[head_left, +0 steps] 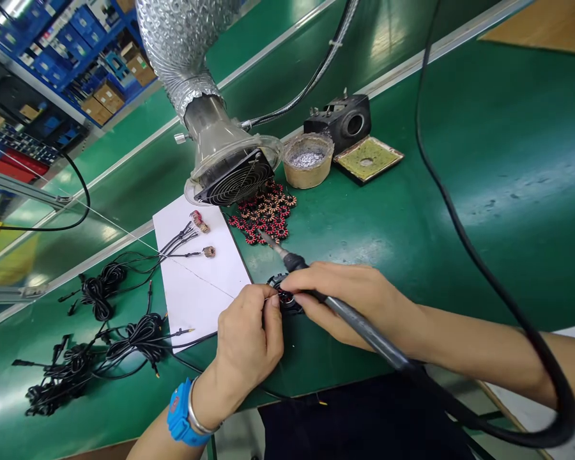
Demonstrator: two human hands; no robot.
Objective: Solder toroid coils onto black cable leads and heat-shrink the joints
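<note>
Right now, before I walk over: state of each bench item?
Left hand: fingers holding wire at dark wound part
Soldering iron: in right hand, tip clear of part
Fume extractor: hanging over bench, grille down
Black cables: coiled in bundles
Iron stand: no iron in it

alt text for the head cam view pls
Two bare hands work over a green bench: the left hand pinches at a small dark round part, beside the right hand, which holds a soldering iron. Nearby are red-and-copper toroid coils, a white sheet with black wired leads on it, and a ducted fume extractor overhead.
</note>
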